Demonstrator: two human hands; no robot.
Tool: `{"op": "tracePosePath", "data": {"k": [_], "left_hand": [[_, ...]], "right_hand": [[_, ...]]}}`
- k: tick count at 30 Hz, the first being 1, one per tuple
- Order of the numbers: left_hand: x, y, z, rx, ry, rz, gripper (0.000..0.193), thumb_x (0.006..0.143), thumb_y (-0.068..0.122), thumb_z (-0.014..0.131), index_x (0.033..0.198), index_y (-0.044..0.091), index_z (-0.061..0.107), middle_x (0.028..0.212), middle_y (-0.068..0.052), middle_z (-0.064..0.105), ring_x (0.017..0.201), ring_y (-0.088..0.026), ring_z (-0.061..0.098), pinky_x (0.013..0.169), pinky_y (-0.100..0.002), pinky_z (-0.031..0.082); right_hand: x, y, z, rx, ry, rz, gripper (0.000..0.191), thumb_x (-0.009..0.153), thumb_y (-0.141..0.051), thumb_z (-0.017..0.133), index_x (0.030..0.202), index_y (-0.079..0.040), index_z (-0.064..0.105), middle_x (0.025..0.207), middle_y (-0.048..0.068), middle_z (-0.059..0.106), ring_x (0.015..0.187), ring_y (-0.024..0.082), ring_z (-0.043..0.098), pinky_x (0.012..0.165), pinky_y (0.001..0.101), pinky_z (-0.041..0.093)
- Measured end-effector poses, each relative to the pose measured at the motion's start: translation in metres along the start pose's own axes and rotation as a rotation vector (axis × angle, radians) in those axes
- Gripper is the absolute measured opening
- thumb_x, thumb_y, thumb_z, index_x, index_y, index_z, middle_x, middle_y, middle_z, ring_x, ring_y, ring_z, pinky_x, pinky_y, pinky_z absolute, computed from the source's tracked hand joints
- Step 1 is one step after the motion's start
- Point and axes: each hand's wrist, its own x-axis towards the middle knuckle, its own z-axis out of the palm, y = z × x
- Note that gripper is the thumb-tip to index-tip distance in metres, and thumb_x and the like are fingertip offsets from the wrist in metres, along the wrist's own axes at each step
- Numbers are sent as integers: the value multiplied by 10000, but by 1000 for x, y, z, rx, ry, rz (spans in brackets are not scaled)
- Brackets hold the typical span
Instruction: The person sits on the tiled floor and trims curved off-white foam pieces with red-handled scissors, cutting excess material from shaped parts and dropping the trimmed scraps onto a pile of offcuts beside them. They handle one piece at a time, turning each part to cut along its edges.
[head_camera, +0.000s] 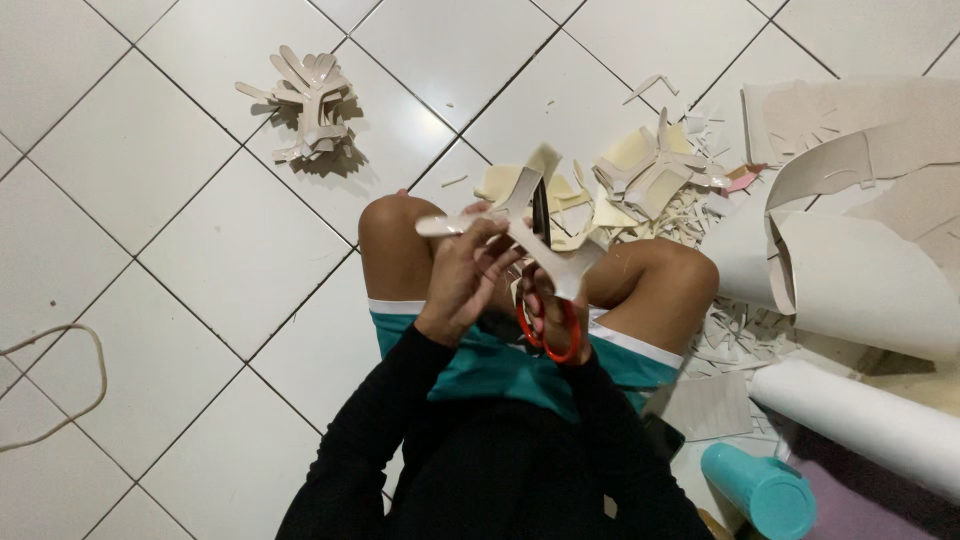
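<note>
Left hand (462, 285) grips cutout (520, 235) – scissors (545, 300) in right hand (548, 312)

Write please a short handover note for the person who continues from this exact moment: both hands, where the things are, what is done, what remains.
Left hand: holds the pale card cut-out by one arm, above the knees.
Right hand: in the orange-handled scissors, blade up through the cut-out.
Done: a pile of finished cut shapes lies on the white tile floor, upper left.
Offcuts: the scrap heap lies beyond the knees.
Left: the piece in hand looks only partly trimmed; large curled sheets with cut-out gaps, a white roll and a teal bottle lie at the right.
</note>
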Motion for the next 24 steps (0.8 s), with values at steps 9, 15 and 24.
{"op": "tracePosePath", "data": {"k": [9,15,24], "left_hand": [[11,48,-2,531,-72,173,304,964,95,644,1173,-16,452,961,-131,670,889,-201,732,726,-273,589],[7,51,0,582,-154,156,264,999,89,640,1127,-40,448,927,-136,669,831,-205,745,668,-253,575],[-3,83,13,1059,-151,243,315,928,187,733,1134,0,584,861,-104,758,723,-140,753,600,-237,595]], "right_hand": [[-6,-26,-17,-145,-241,7,602,954,-619,605,1137,-45,615,778,-48,535,611,18,488,516,169,395],[-7,-33,-18,-88,-230,57,556,980,-580,607,1017,-25,607,670,-52,491,494,21,430,417,176,322],[-14,-43,-20,-146,-160,12,571,961,-578,655,908,-12,595,589,-30,457,424,45,391,389,204,286]]}}
